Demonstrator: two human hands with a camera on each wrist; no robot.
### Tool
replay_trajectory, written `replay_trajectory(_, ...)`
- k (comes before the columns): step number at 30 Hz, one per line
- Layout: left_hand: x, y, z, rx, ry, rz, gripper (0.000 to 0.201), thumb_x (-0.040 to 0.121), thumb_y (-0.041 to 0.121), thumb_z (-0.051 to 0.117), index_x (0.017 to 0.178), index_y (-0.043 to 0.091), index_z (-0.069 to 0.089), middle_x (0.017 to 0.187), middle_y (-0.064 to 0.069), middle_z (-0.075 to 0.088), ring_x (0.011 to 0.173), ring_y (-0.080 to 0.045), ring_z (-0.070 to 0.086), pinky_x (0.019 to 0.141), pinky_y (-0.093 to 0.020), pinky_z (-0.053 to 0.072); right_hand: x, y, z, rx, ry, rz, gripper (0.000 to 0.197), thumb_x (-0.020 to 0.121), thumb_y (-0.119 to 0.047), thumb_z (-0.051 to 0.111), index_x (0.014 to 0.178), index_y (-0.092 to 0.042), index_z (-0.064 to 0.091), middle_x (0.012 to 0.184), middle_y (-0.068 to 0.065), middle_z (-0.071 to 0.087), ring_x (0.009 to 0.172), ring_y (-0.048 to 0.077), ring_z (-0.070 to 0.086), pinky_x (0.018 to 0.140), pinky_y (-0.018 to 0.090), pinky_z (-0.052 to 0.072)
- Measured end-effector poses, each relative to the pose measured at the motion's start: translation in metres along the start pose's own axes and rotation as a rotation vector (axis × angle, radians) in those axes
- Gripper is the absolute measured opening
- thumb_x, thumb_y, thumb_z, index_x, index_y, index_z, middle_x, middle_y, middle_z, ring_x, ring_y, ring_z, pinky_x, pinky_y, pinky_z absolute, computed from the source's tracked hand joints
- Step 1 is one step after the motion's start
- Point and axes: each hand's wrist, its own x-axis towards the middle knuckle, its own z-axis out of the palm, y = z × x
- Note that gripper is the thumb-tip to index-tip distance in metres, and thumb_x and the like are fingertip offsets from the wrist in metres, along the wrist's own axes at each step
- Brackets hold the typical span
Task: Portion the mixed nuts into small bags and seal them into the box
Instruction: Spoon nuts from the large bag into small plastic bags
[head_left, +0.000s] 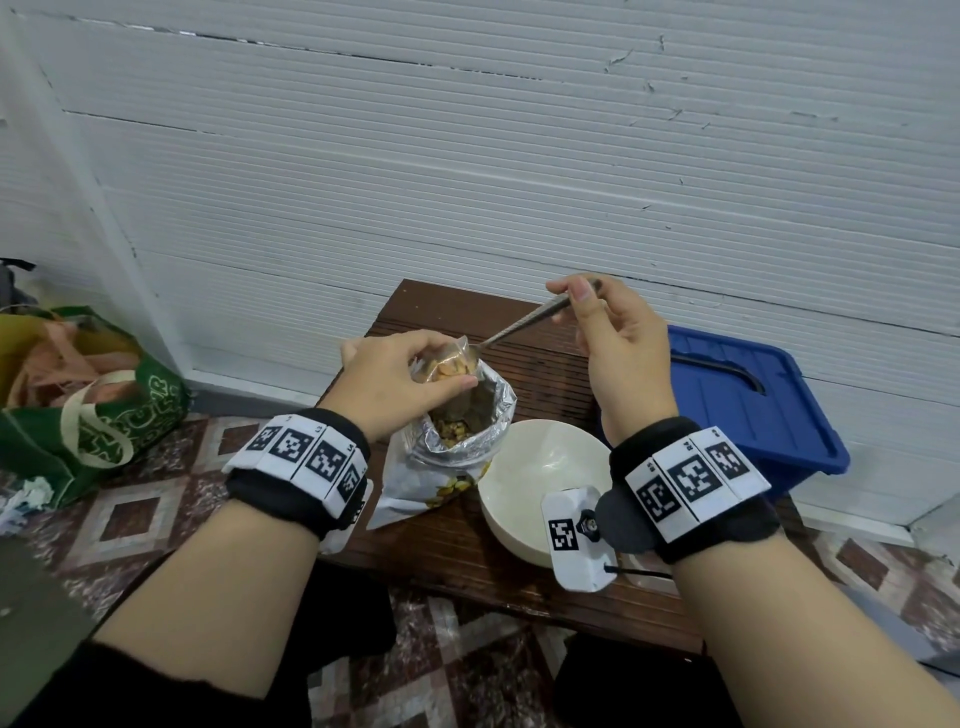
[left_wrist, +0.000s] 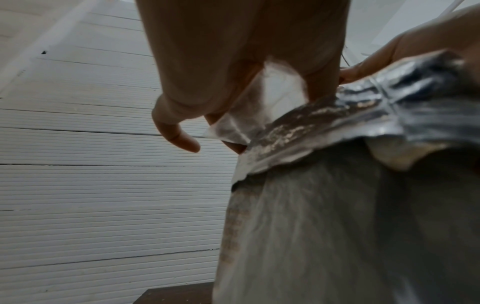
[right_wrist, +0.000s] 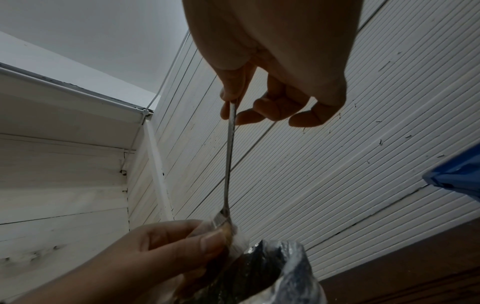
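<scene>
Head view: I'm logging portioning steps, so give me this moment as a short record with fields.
left hand: pinches small clear bag open above the foil nut pouch
right hand: holds spoon by its handle
spoon bowl: at the small bag's mouth, nuts showing there
white bowl: on the brown table, beside the pouch
blue box: lid on, right of table

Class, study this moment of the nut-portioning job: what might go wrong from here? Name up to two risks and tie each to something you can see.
1. The left hand pinches the small clear bag open; the spoon is loaded, so nuts may miss the narrow mouth.
2. The foil nut bag stands open on the table beside the white bowl; a nudge may tip it.
</scene>
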Motion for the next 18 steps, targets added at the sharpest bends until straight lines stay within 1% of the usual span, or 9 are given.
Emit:
replay_trajectory(1,-0.0001,0.0001,-0.0001,0.008,0.002,-0.002,0.036,0.059,0.079,0.058,0.084,0.055,0.048,0.086,0.032,0.052,0.110,-0.011,0.050,0.105,-0.040,0.031,-0.0002,-0.0002,-0.0001,0.000,-0.002,-0.001,0.020,0.098,-0.019,0.051,0.092,-0.016,0.070,0.075,-0.010,0.061,0.065,-0.005,0.054,0.065,0.010,0.040)
replay_trajectory(3,-0.0009,0.0005,0.0011,0.021,0.012,-0.008,0.034,0.068,0.070,0.066,0.092,0.050,0.052,0.086,0.029,0.053,0.109,-0.010,0.046,0.101,-0.035,0.027,-0.0007,-0.0001,-0.0004,-0.005,-0.007,0.000,0.020,0.098,-0.019,0.051,0.091,-0.017,0.070,0.075,-0.009,0.061,0.066,-0.004,0.054,0.066,0.011,0.039)
replay_trajectory(5,-0.0018,0.0012,0.0021,0.024,0.023,-0.018,0.035,0.070,0.067,0.068,0.096,0.047,0.055,0.088,0.026,0.055,0.109,-0.011,0.044,0.097,-0.033,0.025,-0.0007,-0.0002,-0.0005,-0.007,-0.003,0.004,0.020,0.098,-0.019,0.052,0.089,-0.019,0.070,0.074,-0.009,0.062,0.066,-0.004,0.054,0.068,0.013,0.039)
replay_trajectory(10,-0.0019,0.0002,0.0014,0.021,0.024,-0.038,0.032,0.073,0.062,0.067,0.099,0.047,0.055,0.096,0.018,0.061,0.116,-0.016,0.044,0.092,-0.030,0.022,-0.0010,-0.0014,0.0006,-0.017,-0.001,0.008,0.021,0.098,-0.019,0.051,0.089,-0.020,0.070,0.071,-0.011,0.061,0.062,-0.005,0.053,0.069,0.016,0.038)
replay_trajectory(13,-0.0028,0.0009,0.0016,0.024,0.022,-0.039,0.031,0.073,0.063,0.066,0.098,0.047,0.055,0.095,0.020,0.059,0.115,-0.016,0.043,0.091,-0.030,0.021,-0.0021,-0.0013,0.0004,-0.018,0.004,0.004,0.022,0.098,-0.020,0.051,0.087,-0.022,0.070,0.070,-0.009,0.060,0.064,-0.004,0.052,0.070,0.020,0.038)
replay_trajectory(15,-0.0032,-0.0001,0.0020,0.027,0.021,-0.041,0.032,0.073,0.063,0.066,0.099,0.047,0.055,0.096,0.021,0.058,0.115,-0.016,0.041,0.093,-0.031,0.024,-0.0028,-0.0009,0.0004,-0.031,0.003,0.011,0.022,0.098,-0.022,0.052,0.087,-0.024,0.071,0.070,-0.011,0.061,0.068,-0.002,0.054,0.072,0.022,0.038)
replay_trajectory(17,-0.0038,-0.0012,0.0023,0.028,0.016,-0.046,0.035,0.072,0.063,0.066,0.101,0.047,0.055,0.095,0.023,0.055,0.113,-0.014,0.038,0.095,-0.032,0.026,-0.0038,-0.0001,0.0004,-0.047,0.006,0.017,0.022,0.098,-0.024,0.052,0.087,-0.026,0.071,0.072,-0.011,0.062,0.075,0.003,0.056,0.074,0.026,0.039)
replay_trajectory(18,-0.0041,-0.0017,0.0022,0.031,0.016,-0.046,0.036,0.072,0.063,0.066,0.102,0.047,0.055,0.094,0.025,0.054,0.113,-0.014,0.036,0.094,-0.032,0.026,-0.0038,-0.0002,0.0004,-0.049,0.008,0.017,0.022,0.098,-0.025,0.052,0.087,-0.027,0.071,0.073,-0.010,0.062,0.077,0.005,0.057,0.075,0.027,0.039)
